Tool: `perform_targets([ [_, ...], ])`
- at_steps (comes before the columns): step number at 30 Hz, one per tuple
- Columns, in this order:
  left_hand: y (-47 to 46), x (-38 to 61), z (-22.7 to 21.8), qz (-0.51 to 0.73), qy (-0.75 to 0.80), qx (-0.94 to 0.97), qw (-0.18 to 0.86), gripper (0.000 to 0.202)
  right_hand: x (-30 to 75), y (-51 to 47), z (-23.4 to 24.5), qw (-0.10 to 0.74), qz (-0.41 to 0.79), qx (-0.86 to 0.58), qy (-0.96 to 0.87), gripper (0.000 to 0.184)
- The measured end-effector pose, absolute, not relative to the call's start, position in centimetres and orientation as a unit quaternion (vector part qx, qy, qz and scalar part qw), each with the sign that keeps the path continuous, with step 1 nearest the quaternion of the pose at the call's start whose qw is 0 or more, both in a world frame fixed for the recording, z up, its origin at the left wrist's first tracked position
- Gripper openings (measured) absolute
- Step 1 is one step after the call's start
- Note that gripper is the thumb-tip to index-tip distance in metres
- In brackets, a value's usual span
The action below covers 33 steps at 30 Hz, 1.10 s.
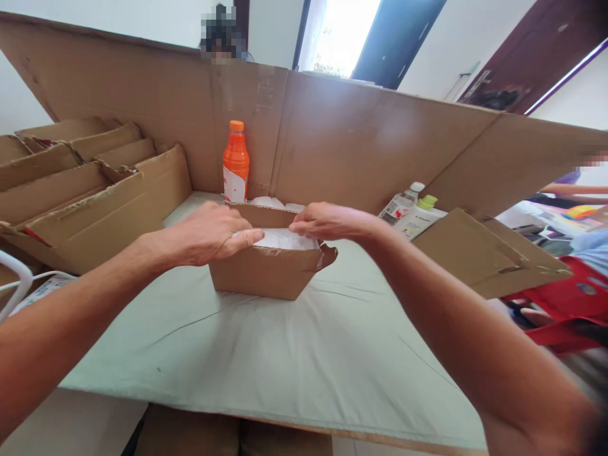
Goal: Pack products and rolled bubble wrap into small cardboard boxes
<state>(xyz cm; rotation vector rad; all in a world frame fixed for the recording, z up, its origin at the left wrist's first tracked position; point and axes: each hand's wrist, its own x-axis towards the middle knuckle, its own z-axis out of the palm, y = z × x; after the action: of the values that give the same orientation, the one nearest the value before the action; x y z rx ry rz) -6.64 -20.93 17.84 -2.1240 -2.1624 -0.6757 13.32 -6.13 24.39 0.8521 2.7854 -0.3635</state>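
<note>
A small open cardboard box (266, 272) stands in the middle of the pale green table cover (294, 354). White items (285, 239) lie inside it. My left hand (209, 233) rests on the box's left rim, its fingers curled over the edge and touching the white contents. My right hand (332, 221) reaches in from the right, fingers bent down and pinching the white material at the top of the box. An orange bottle (236, 161) with an orange cap stands upright just behind the box.
A tall cardboard wall (356, 139) encloses the back. Flattened boxes (85, 183) are stacked at the left. A cardboard flap (484, 253) lies at the right, with a clear bottle (401, 202) and a green-capped white container (420, 215) behind it. Red fabric (570, 304) lies at the far right.
</note>
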Motion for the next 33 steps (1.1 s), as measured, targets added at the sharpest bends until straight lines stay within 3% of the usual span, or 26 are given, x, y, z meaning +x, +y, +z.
perform_targets([
  [2,-20.0,-5.9,18.6,-0.125,-0.679,-0.719,-0.080,0.061,12.4,-6.1,23.6,0.139,-0.134,0.304,0.933,0.027],
  [4,-20.3,-5.5,19.0,-0.117,-0.671,-0.726,-0.097,0.059,12.9,-6.2,23.2,0.112,-0.155,0.317,0.929,0.023],
  [9,-26.8,-5.5,16.1,-0.392,-0.680,-0.603,0.144,0.033,21.5,-7.0,21.3,-0.246,-0.152,0.350,0.891,0.029],
  [11,-28.9,-5.4,13.2,-0.454,-0.716,-0.502,0.167,0.028,25.0,-7.7,18.0,-0.297,-0.183,0.387,0.853,0.029],
  [13,-29.5,-4.8,9.9,-0.496,-0.747,-0.433,0.087,0.042,26.7,-8.6,13.7,-0.269,-0.247,0.385,0.848,0.029],
  [15,-28.9,-3.8,7.1,-0.532,-0.746,-0.398,-0.038,0.058,26.3,-9.5,9.6,-0.218,-0.298,0.369,0.853,0.040],
  [18,-28.1,-1.8,4.4,-0.563,-0.717,-0.386,-0.143,0.064,23.2,-10.3,6.3,-0.181,-0.311,0.374,0.854,0.043],
  [23,-31.0,0.9,2.1,-0.578,-0.728,-0.354,-0.103,0.060,15.3,-7.9,6.7,-0.199,-0.351,0.348,0.846,0.030],
  [28,-30.7,-1.2,0.1,-0.599,-0.726,-0.320,-0.104,0.072,3.0,-5.9,5.2,-0.231,-0.408,0.283,0.837,0.051],
  [33,-25.1,-7.1,-0.3,-0.610,-0.726,-0.300,-0.104,0.086,-4.1,-7.8,1.2,-0.230,-0.417,0.235,0.847,0.056],
])
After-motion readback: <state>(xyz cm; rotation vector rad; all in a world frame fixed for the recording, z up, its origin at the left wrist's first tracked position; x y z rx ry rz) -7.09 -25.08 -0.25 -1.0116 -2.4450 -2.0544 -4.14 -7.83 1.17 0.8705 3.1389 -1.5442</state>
